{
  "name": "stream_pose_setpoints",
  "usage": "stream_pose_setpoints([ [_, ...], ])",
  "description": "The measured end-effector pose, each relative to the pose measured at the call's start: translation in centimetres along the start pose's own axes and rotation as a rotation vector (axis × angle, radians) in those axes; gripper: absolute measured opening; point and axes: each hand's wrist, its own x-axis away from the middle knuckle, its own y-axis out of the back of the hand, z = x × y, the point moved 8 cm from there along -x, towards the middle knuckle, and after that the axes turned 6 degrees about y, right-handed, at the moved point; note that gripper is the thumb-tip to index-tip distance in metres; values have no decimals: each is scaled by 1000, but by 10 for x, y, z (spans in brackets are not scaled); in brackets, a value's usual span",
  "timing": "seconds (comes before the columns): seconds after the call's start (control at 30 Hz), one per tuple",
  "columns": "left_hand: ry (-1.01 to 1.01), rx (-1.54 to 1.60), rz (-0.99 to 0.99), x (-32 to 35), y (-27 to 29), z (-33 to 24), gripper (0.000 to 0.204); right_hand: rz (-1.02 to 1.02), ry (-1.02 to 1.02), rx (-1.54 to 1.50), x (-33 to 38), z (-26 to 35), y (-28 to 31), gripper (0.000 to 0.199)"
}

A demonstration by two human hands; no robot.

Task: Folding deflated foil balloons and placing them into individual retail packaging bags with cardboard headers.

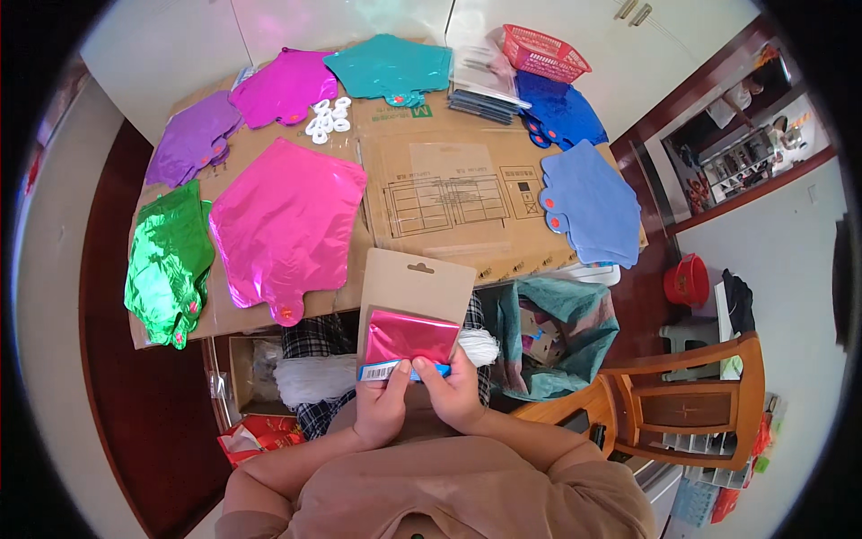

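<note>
Both of my hands grip a brown cardboard hang card (420,278) above my lap. A folded shiny pink foil piece (411,339) lies on its lower half, with a blue and white barcoded strip along the bottom. My left hand (384,404) pinches the lower left edge, its thumb pressed on the strip. At the lower right edge my right hand (449,391) does the same, the two thumbs almost touching. The fingers behind the card are hidden. Just beyond the card, a large flat pink foil sheet (287,225) with a round tab lies on the cardboard-covered table.
Foil stacks in green (169,269), purple (193,139), magenta (283,88), teal (391,70), dark blue (564,110) and light blue (593,202) ring the cardboard surface (449,193). White rings (325,121), a red basket (543,54), a teal bag (575,364) and a wooden chair (691,400) surround me.
</note>
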Motion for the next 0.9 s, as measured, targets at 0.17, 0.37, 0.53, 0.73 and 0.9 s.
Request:
stream_pose_setpoints([
  [0.17,-65,41,36,-8,-17,-23,10,-105,61,-91,-9,11,8,18],
  [0.37,-143,-397,196,-20,-47,-81,12,-205,-103,-167,-26,15,76,20],
  [0.53,-734,-1195,269,-91,-85,-166,25,-117,-314,-325,-34,31,144,29],
  [0.73,-775,-1397,344,-174,-109,-154,23,9,-567,-269,-40,25,151,29],
  [0.9,-832,-1437,403,-185,-112,-153,20,6,-653,-252,-53,11,147,30],
])
